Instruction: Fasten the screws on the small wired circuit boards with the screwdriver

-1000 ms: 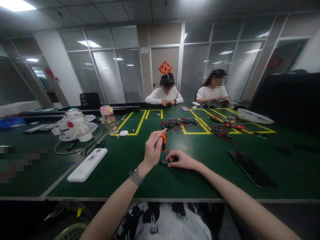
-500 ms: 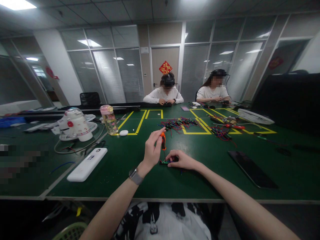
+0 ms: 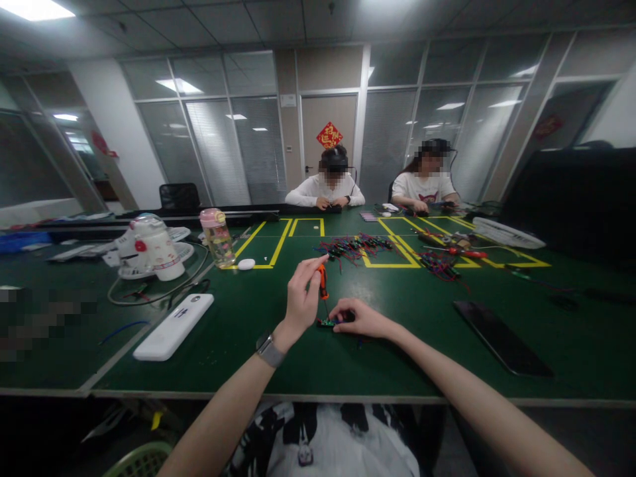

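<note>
My left hand point(image 3: 303, 295) is closed around the handle of an orange and black screwdriver point(image 3: 324, 283). The screwdriver stands nearly upright, its shaft reaching down to a small green circuit board point(image 3: 325, 323) on the table. My right hand point(image 3: 362, 318) pinches the board's right end and presses it against the tabletop. Wires come out near the right fingers. The exact spot under the screwdriver tip is too small to make out.
Beyond my hands lies a heap of wired boards point(image 3: 358, 246), with another bundle point(image 3: 440, 264) to its right. A black phone point(image 3: 501, 338) lies right, a white power bank point(image 3: 173, 328) left. A pink-capped bottle point(image 3: 217, 237) stands behind. Two people sit opposite.
My hands, the screwdriver and the board stay almost in place; the screwdriver handle tilts slightly more to the left. The person at the far right has shifted posture.
</note>
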The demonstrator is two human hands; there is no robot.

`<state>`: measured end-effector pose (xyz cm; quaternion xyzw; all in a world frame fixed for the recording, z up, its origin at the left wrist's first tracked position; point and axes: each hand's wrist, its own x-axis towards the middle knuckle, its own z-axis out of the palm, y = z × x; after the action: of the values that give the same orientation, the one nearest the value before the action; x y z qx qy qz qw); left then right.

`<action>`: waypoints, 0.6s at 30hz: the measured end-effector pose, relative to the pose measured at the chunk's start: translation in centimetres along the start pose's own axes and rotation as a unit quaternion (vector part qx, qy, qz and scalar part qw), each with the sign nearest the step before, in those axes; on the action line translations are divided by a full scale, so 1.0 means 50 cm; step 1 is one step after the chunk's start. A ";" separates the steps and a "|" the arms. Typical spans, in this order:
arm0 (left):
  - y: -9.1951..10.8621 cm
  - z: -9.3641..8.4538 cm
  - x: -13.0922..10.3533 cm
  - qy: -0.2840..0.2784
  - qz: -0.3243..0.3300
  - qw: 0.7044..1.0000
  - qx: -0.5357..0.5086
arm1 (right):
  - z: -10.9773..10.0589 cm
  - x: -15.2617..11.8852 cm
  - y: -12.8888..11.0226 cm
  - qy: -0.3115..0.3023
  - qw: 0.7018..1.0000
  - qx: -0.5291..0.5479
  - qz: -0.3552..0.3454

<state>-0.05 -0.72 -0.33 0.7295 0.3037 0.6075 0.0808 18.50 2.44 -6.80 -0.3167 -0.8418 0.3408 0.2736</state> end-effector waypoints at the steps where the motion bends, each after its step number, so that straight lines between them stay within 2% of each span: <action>1: -0.001 0.001 0.000 0.000 0.000 1.000 -0.003 | 0.000 0.000 0.000 -0.001 1.000 0.000 -0.001; 7: -0.002 0.006 0.001 0.042 0.014 0.998 0.053 | 0.001 0.000 0.003 0.002 1.000 0.005 -0.002; 15: -0.003 0.002 -0.005 0.001 0.002 1.000 -0.001 | 0.000 0.000 -0.003 0.001 1.000 -0.007 -0.004; 18: -0.008 0.006 -0.006 0.026 -0.017 1.000 -0.003 | 0.000 0.000 -0.004 0.001 1.000 -0.003 0.001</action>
<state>0.07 -0.49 -0.85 0.7081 0.3157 0.6259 0.0854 18.45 2.33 -6.66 -0.3187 -0.8423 0.3383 0.2732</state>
